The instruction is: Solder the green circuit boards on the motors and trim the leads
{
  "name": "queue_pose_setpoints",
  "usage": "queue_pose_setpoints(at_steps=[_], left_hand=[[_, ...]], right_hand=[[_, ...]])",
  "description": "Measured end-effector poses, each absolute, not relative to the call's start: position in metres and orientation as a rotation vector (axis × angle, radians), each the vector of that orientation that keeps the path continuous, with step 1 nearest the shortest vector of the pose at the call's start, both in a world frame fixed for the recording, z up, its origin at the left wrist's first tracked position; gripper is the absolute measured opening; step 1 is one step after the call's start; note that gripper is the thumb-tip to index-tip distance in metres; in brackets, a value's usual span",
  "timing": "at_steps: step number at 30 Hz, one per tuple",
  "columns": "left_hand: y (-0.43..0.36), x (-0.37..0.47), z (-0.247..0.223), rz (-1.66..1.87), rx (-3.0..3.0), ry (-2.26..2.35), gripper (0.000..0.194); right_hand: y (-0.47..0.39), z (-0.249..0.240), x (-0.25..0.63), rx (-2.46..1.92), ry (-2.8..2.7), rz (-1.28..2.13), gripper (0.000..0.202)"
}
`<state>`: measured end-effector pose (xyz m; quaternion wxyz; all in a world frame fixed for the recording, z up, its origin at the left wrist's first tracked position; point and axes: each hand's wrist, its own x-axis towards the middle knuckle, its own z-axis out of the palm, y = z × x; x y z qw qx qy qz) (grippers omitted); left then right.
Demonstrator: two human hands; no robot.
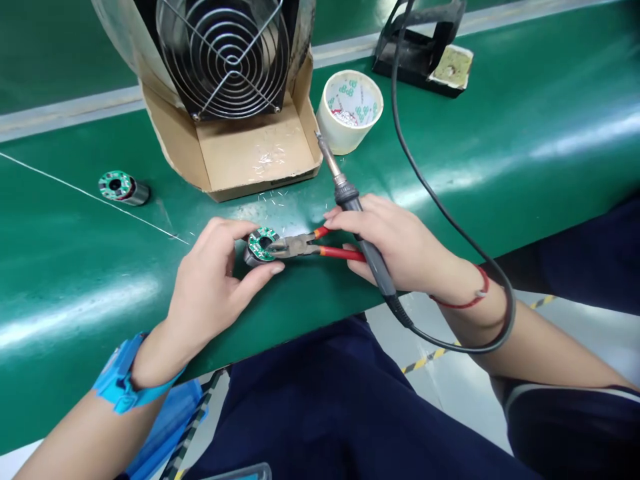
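Note:
My left hand grips a small round motor by its sides, thumb in front and fingers behind. A green ring-shaped circuit board tops the motor. My right hand is closed around red-handled cutting pliers, whose jaws touch the right side of the board. The same hand also holds a soldering iron, its tip pointing up and away to the left. A second motor with a green board lies tilted on the green bench to the left.
A fan with a wire guard stands in a cardboard tray with clipped wire bits. A tape-roll cup and a soldering iron stand with sponge are beyond. The iron's black cable loops over my right forearm.

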<state>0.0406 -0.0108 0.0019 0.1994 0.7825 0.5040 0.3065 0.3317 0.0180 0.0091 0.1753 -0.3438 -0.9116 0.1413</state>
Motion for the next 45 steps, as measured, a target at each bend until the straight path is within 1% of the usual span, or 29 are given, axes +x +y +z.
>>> queue_pose_setpoints(at_steps=[4,9,12,16,20,26,29,34,39,42,45], left_hand=[[-0.011,0.04,0.001,0.84,2.261,1.426,0.038],[-0.011,0.04,-0.002,0.853,2.237,1.43,0.035],[-0.011,0.037,-0.007,0.897,2.079,1.402,0.038],[-0.011,0.034,-0.013,0.934,1.86,1.333,0.043],[-0.011,0.033,-0.012,1.008,1.835,1.239,0.043],[-0.009,0.031,-0.012,1.11,2.012,1.159,0.039],[-0.009,0.031,-0.011,1.121,2.046,1.131,0.041],[-0.01,0.031,-0.008,1.175,2.055,1.05,0.053],[-0.011,0.03,-0.01,1.153,2.038,1.039,0.056],[-0.008,0.025,-0.004,1.157,2.081,1.099,0.048],[0.007,0.0,0.005,1.265,2.082,1.369,0.038]], right_hand=[[0.019,0.014,0.334,-1.004,-2.676,0.325,0.037],[0.013,0.016,0.332,-1.001,-2.662,0.179,0.027],[0.018,0.012,0.324,-1.19,-2.569,0.052,0.027],[0.039,-0.003,0.311,-1.491,-2.36,-0.078,0.036],[0.048,-0.025,0.305,-1.535,-2.262,0.014,0.041],[0.038,-0.052,0.306,-1.413,-2.176,0.15,0.053],[0.038,-0.055,0.306,-1.386,-2.174,0.188,0.054],[0.04,-0.054,0.305,-1.365,-2.174,0.216,0.052],[0.041,-0.052,0.306,-1.288,-2.166,0.171,0.054],[0.044,-0.049,0.305,-1.217,-2.081,0.085,0.047],[0.051,-0.043,0.305,-1.204,-1.998,0.175,0.041]])
